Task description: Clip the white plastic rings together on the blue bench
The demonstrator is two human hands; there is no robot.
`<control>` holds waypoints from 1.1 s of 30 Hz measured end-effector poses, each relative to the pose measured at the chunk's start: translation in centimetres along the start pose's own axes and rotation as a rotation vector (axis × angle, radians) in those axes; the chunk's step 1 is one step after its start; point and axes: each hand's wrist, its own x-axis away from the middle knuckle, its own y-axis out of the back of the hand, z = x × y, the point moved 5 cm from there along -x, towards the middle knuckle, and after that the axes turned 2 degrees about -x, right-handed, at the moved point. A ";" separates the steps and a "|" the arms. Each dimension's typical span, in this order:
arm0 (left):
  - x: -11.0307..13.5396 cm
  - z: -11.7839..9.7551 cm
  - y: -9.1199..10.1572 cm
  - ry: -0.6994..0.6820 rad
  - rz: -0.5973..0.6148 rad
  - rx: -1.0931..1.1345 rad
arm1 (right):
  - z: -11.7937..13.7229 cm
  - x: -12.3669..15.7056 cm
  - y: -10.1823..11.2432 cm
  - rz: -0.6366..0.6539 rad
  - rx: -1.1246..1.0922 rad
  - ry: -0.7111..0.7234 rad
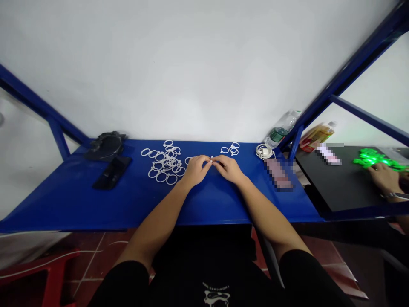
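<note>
My left hand [196,169] and my right hand [228,168] meet over the middle of the blue table [211,204]. Both are closed, thumbs and fingers pinching a small white piece [211,159] between them. Most of that piece is covered by the fingertips, so its full shape is hidden. A white ring [187,161] lies partly behind my left hand. Further left spreads a loose pile of several white rings [168,163], each with a small knob. Beyond my right hand, near the wall, sits a smaller group of white rings [234,149].
At the left lie a black phone [111,173] and a dark round object [108,145]. A coiled white cable [264,152], a plastic bottle [283,130] and a blurred-out rectangle [279,174] are at the right. Beyond the blue frame, another person's hand [385,177] touches glowing green items [373,157].
</note>
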 end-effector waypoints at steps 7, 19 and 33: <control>0.0 0.1 0.0 -0.049 0.002 0.030 | 0.0 0.0 -0.2 0.067 0.016 -0.033; 0.0 0.1 0.1 -0.052 -0.083 0.030 | -0.3 -0.2 -0.4 0.060 -0.413 -0.236; -0.4 0.8 0.3 -0.053 -0.061 0.096 | -2.1 -0.4 -2.1 0.051 -0.787 -0.424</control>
